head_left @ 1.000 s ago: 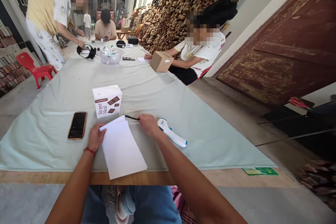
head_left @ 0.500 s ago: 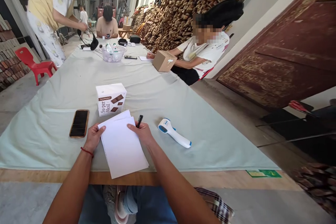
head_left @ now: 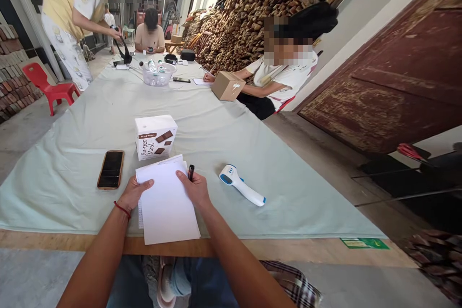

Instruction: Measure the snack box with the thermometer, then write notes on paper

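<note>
Two hands on white paper sheets (head_left: 168, 202) — left hand (head_left: 134, 191) pinches 9 o'clock edge; right hand (head_left: 195, 187) grips black pen (head_left: 191, 172), 3 o'clock edge.

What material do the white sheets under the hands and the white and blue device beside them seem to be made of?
The sheets look like plain matte paper: thin, flat, with edges of lower sheets showing at the left. The device looks like smooth, slightly glossy hard plastic with moulded curves. The table cover under both seems woven cloth, since it shows soft creases.
</note>
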`<state>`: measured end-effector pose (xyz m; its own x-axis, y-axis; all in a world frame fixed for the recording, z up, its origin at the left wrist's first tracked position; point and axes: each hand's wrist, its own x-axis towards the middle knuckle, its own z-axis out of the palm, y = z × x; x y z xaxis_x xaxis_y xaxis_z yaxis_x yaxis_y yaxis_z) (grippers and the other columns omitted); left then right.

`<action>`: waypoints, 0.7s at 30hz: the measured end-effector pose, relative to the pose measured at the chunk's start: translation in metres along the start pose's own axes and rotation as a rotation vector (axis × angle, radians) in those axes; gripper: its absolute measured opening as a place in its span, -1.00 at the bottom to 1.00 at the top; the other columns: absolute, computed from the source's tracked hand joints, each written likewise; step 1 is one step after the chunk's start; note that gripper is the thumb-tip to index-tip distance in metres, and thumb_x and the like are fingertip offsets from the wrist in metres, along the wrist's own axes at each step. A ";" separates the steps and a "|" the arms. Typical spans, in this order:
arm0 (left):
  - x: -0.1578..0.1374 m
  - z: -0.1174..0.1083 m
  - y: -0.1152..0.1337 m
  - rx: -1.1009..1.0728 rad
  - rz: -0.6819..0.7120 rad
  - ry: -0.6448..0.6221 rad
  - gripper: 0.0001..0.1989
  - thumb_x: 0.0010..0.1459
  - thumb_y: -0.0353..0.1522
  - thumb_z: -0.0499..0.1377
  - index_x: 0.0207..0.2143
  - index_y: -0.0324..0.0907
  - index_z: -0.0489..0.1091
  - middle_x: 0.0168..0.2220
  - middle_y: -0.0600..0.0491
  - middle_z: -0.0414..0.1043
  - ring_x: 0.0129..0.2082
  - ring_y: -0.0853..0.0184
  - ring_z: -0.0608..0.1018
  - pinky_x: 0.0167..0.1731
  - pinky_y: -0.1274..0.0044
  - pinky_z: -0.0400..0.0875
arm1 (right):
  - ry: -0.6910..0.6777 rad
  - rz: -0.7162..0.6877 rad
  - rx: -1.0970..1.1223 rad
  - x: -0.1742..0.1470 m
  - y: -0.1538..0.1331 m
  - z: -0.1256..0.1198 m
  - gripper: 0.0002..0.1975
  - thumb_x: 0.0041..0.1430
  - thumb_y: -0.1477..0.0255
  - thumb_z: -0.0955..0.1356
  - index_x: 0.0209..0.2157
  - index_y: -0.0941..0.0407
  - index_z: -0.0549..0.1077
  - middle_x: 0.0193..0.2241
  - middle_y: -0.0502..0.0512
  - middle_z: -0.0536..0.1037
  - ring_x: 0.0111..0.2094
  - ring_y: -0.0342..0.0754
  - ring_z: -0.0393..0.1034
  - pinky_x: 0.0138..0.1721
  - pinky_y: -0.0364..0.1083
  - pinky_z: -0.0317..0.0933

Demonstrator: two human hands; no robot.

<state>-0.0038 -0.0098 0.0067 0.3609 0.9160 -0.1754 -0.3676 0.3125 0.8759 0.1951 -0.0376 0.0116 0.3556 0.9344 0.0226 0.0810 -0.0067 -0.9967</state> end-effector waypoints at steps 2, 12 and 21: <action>0.000 0.000 -0.001 0.013 -0.005 -0.016 -0.47 -0.24 -0.19 0.48 -0.23 -0.31 0.53 -0.39 -0.03 0.58 -0.45 0.31 0.55 -0.37 0.49 0.44 | -0.009 0.005 0.035 -0.003 -0.002 0.000 -0.47 -0.19 -0.08 0.43 -0.62 0.14 0.36 -0.65 -0.05 0.32 -0.56 -0.15 0.15 -0.56 -0.14 0.08; 0.003 -0.002 -0.007 0.239 0.060 -0.223 -0.33 -0.06 -0.07 0.35 0.04 -0.25 0.39 -0.28 -0.06 0.56 -0.33 0.26 0.57 -0.30 0.45 0.45 | 0.049 -0.067 -0.256 0.023 -0.002 -0.035 -0.49 -0.15 -0.07 0.39 -0.60 0.15 0.42 -0.67 -0.03 0.33 -0.57 -0.15 0.14 -0.59 -0.16 0.00; 0.009 -0.002 -0.019 1.290 0.767 0.051 -0.62 0.11 -0.34 0.18 0.02 -0.16 0.39 0.03 -0.09 0.42 0.09 0.14 0.39 0.12 0.23 0.29 | -0.081 0.029 -0.781 0.056 0.023 -0.052 -0.68 0.03 0.11 0.35 -0.42 0.06 0.58 -0.53 0.02 0.55 -0.44 -0.02 0.39 -0.50 -0.15 0.04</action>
<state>0.0047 -0.0074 -0.0128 0.3963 0.7660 0.5061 0.5484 -0.6396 0.5387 0.2654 -0.0043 -0.0063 0.3008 0.9529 -0.0388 0.7143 -0.2521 -0.6529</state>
